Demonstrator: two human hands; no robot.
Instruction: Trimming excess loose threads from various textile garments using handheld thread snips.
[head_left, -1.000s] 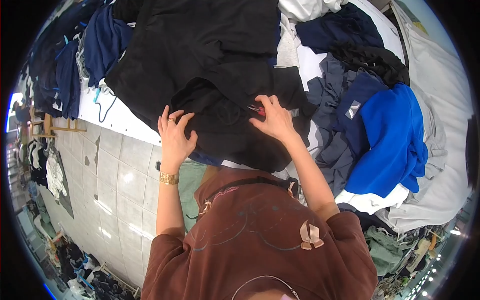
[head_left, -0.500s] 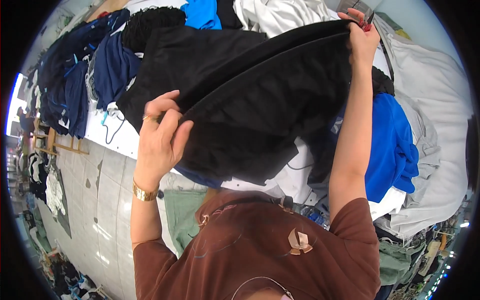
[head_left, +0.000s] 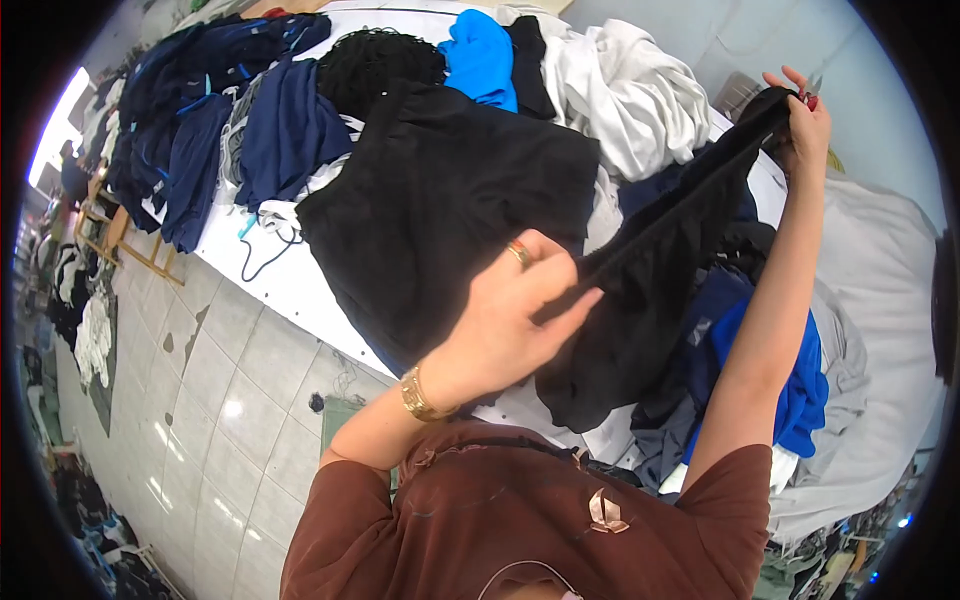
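Observation:
A black garment (head_left: 665,290) stretches slantwise between my two hands and hangs down over the table's near edge. My left hand (head_left: 520,310), with a ring and a gold watch, is closed on its lower left edge, thumb sticking out. Raised at the far right, my right hand (head_left: 808,125) grips the upper corner of the same garment. Red-handled snips (head_left: 812,98) with a pointed metal blade are also in the right hand. Another black garment with a gathered edge (head_left: 450,190) lies spread on the table, left of the held one.
White cloth (head_left: 630,95), a bright blue piece (head_left: 480,60) and black stringy material (head_left: 375,70) lie along the far side. Navy garments (head_left: 295,125) are heaped at left on the white table (head_left: 285,290). Blue fabric (head_left: 800,390) and a large pale grey bundle (head_left: 880,330) sit at right.
My left hand has moved right, shortening the span of black garment between my hands. The right hand appears farther right in view. More of the black garment on the table now shows.

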